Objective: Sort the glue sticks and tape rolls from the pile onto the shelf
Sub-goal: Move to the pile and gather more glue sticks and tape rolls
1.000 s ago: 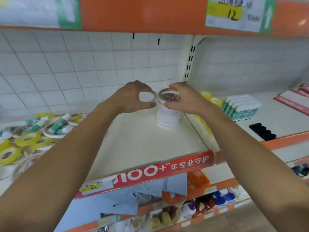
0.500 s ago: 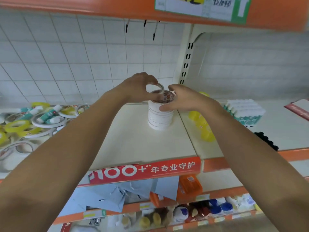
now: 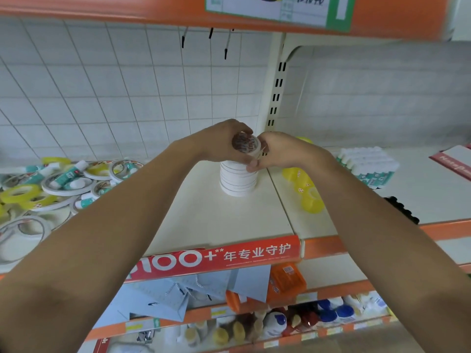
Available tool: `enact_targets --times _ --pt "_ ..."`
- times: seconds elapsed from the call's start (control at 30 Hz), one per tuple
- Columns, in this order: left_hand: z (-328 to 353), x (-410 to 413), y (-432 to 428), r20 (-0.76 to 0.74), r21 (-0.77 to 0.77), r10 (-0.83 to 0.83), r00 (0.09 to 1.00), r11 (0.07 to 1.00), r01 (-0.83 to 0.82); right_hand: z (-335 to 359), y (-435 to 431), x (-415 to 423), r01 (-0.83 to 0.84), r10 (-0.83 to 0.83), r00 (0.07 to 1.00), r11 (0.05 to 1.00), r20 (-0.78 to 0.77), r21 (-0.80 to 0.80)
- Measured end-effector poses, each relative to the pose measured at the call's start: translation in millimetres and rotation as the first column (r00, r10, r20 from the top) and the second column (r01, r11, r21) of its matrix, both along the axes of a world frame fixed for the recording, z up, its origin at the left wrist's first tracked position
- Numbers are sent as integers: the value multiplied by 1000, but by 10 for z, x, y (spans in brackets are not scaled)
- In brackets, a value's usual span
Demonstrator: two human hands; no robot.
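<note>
Holding roll (image 3: 246, 145) tilted just above stack (image 3: 238, 180). L hand (image 3: 221, 145) curled round far side, R hand (image 3: 281, 151) pinching near edge, prob. to square it w/ stack. Pile (image 3: 51, 184) at left of shelf (image 3: 204, 220), plenty unsorted.

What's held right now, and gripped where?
A white tape roll, tilted over the stack; left hand and right hand grip its rim from opposite sides.

One wide-angle head-worn view, forward and down, close to the cream shelf (image 3: 204, 225) before a tiled wall (image 3: 102, 98).
</note>
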State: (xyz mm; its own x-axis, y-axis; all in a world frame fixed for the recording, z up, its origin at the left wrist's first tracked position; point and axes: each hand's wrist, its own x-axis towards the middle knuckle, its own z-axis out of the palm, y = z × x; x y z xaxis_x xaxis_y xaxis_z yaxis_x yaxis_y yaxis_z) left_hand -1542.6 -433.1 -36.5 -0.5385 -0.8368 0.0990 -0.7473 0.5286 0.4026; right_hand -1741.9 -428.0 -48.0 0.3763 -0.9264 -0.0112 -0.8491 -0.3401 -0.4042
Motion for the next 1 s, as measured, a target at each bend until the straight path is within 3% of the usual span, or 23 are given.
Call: enact_targets --times 0.27,0.57,1.0 --pt "40 373 -16 167 64 132 977 987 -144 117 -1 42 -14 14 1000 997 2 76" --pt "-48 333 -77 -53 124 185 981 976 -177 207 -45 54 5 -4 1000 995 -10 96" --pt "-105 320 -127 -3 107 146 989 984 -145 92 -80 37 20 -30 994 996 109 86"
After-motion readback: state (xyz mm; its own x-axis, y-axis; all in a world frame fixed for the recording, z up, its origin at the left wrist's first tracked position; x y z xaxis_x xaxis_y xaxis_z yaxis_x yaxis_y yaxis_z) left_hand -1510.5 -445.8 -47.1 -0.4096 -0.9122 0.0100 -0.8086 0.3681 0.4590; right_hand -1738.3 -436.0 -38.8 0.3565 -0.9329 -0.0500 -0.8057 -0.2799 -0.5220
